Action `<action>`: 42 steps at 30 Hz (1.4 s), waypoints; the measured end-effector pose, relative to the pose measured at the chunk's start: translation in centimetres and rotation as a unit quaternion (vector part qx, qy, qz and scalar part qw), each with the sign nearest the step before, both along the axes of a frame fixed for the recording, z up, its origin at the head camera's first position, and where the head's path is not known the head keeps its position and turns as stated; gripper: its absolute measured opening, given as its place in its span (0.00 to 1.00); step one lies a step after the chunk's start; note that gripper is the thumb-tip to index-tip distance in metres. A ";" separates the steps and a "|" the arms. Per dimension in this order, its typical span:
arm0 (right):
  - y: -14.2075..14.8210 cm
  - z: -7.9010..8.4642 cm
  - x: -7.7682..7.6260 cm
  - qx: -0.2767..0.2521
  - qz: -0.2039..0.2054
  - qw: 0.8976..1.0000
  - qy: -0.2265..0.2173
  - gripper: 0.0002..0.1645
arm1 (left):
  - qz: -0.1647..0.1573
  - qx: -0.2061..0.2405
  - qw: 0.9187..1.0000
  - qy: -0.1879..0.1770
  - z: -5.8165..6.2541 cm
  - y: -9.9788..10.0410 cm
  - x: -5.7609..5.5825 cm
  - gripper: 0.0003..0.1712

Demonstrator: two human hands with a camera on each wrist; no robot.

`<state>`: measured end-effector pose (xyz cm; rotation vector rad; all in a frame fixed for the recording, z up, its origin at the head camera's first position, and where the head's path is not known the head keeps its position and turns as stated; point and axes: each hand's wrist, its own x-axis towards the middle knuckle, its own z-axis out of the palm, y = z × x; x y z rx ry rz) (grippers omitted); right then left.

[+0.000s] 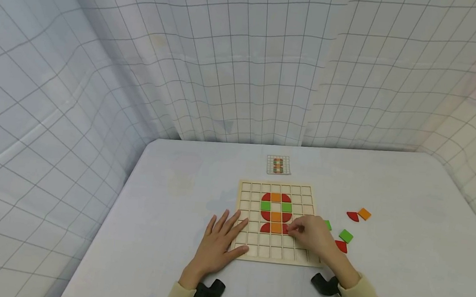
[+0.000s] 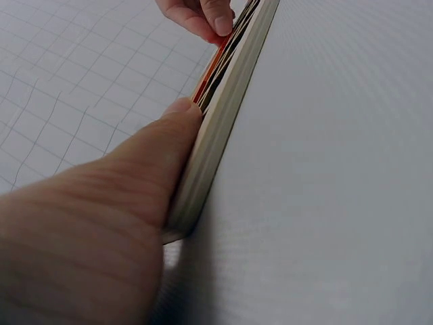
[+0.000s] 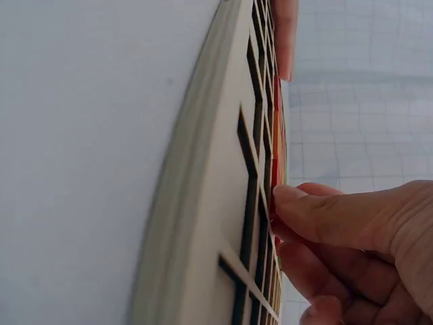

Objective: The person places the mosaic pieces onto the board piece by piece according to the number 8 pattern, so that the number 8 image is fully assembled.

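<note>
A pale wooden grid board (image 1: 252,238) lies on the table, with red, orange and green tiles set in its middle columns. My left hand (image 1: 215,248) rests with spread, straight fingers over the board's left edge; its thumb (image 2: 183,108) touches the rim in the left wrist view. With thumb and index finger my right hand (image 1: 313,233) pinches a red curved-edge tile (image 1: 285,228) in the lowest tiled row, right of an orange square tile (image 1: 276,228). The fingertips partly hide that red tile. In the right wrist view, the thumb presses close against the board's grid.
A small pattern card (image 1: 278,165) lies behind the board. Loose tiles lie to the right: a red one (image 1: 353,216) by an orange square (image 1: 364,214), a green square (image 1: 346,236) by another red piece (image 1: 342,246), and a green piece (image 1: 328,225) partly behind the right hand.
</note>
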<state>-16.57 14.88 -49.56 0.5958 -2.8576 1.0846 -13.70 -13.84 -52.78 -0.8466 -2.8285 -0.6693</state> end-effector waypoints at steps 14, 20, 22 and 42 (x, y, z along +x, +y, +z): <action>4.8 0.0 1.1 -0.068 -0.048 0.996 0.011 0.06 | 0.002 0.001 1.000 0.006 -0.1 0.0 -0.1 0.38; 6.7 -0.1 0.8 -0.001 -0.087 0.995 0.042 0.10 | -0.001 0.000 1.000 0.001 -0.2 0.1 -0.1 0.39; 7.1 0.0 0.9 0.020 -0.081 0.996 0.043 0.14 | -0.003 0.002 1.000 0.001 -0.1 0.1 0.0 0.39; 8.0 -0.7 0.6 0.026 -0.078 0.996 0.034 0.13 | 0.002 0.001 1.000 0.000 -0.2 0.0 0.2 0.39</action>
